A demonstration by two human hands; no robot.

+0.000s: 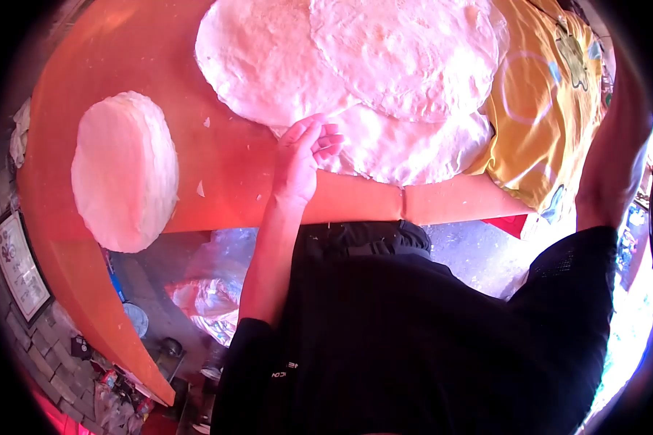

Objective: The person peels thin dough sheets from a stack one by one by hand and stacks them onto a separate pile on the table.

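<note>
Several large, thin, pale dough rounds (406,58) overlap at the top centre on an orange table (225,196). At their lower left edge is my left hand (312,145), palm turned to the right. Its thumb and forefinger appear closed on a dough edge, with the other fingers loosely curled. A thick stack of pale rounds (120,174) lies on the table to the left. My right arm reaches up along the right side, and its hand is out of view. Small dough scraps (201,189) lie between the stack and my left hand.
A yellow patterned cloth (533,109) lies right of the dough, touching it. The table's near edge runs in front of my body. Below it are clear plastic bags (210,297) on the floor. A framed sheet (20,268) and cluttered items (116,399) are at the lower left.
</note>
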